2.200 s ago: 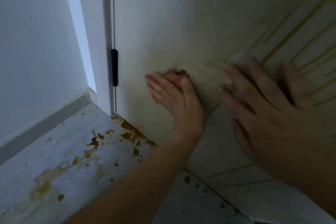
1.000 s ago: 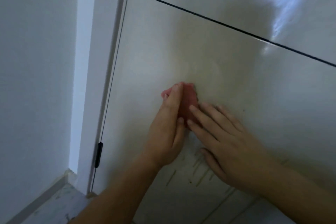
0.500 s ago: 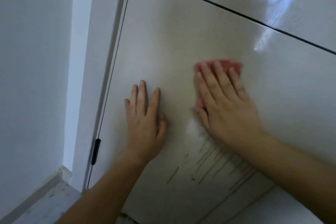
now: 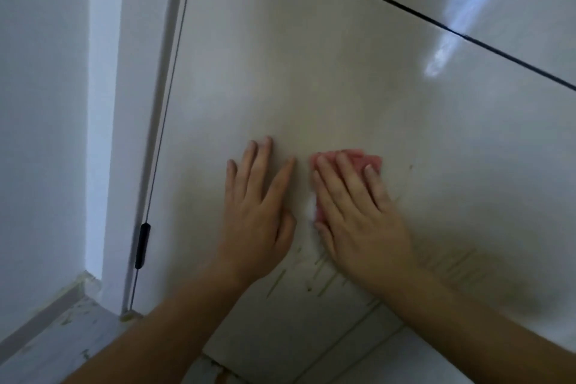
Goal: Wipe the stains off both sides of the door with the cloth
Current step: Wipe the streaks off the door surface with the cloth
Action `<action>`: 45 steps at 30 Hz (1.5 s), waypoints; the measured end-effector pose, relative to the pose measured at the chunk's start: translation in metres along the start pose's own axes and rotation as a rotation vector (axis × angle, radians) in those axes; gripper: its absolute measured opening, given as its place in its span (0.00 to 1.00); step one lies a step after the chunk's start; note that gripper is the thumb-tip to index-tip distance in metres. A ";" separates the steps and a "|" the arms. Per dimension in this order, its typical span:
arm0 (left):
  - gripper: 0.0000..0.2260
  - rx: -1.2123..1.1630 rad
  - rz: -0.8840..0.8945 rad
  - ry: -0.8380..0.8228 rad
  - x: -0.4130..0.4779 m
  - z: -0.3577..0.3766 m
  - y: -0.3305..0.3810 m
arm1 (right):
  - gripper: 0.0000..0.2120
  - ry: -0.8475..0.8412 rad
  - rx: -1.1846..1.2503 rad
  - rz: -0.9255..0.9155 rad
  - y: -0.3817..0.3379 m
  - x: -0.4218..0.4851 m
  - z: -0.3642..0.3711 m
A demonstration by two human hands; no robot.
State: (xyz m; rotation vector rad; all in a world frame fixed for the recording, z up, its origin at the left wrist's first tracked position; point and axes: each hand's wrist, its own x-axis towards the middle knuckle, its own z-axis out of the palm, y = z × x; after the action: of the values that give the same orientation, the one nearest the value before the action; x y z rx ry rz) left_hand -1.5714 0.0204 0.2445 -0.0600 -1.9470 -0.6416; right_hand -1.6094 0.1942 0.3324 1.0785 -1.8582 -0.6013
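Observation:
A glossy pale door (image 4: 311, 72) fills most of the view, crossed by a thin dark groove near the top. My right hand (image 4: 358, 212) lies flat with straight fingers on a pink cloth (image 4: 371, 160), pressing it against the door. Only the cloth's top edge and left side show past my fingers. My left hand (image 4: 258, 209) rests flat and bare on the door just left of the cloth. Greenish-yellow streak stains (image 4: 324, 284) run down the door below both hands, with fainter streaks (image 4: 452, 265) to the right.
The white door frame (image 4: 140, 103) and a black hinge (image 4: 142, 245) stand at the left, beside a white wall (image 4: 40, 103). A grey skirting (image 4: 40, 318) and a stained pale floor (image 4: 62, 349) lie at the bottom left.
The cloth passed from my left hand to my right about a second ago. Since half a second ago my right hand has slid the cloth down the door, closer to my left hand.

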 end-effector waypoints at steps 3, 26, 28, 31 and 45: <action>0.32 0.010 -0.007 -0.008 -0.001 -0.001 -0.001 | 0.31 -0.004 -0.024 -0.038 0.023 -0.007 -0.007; 0.34 0.015 0.003 -0.004 -0.010 0.003 -0.014 | 0.32 0.081 0.027 0.150 -0.001 -0.014 0.006; 0.33 0.060 -0.030 0.001 -0.015 0.004 -0.021 | 0.32 0.036 0.032 0.046 -0.023 -0.025 0.019; 0.32 0.103 -0.044 -0.050 -0.022 0.004 -0.029 | 0.33 -0.107 -0.039 -0.265 -0.038 -0.062 0.037; 0.27 0.093 0.065 -0.126 -0.037 -0.001 -0.066 | 0.32 -0.100 0.058 -0.170 -0.087 -0.061 0.054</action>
State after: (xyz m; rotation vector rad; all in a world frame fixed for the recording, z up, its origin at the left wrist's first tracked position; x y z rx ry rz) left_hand -1.5747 -0.0279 0.1860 -0.1084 -2.0852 -0.5143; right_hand -1.6043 0.2019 0.2137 1.2744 -1.8911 -0.7146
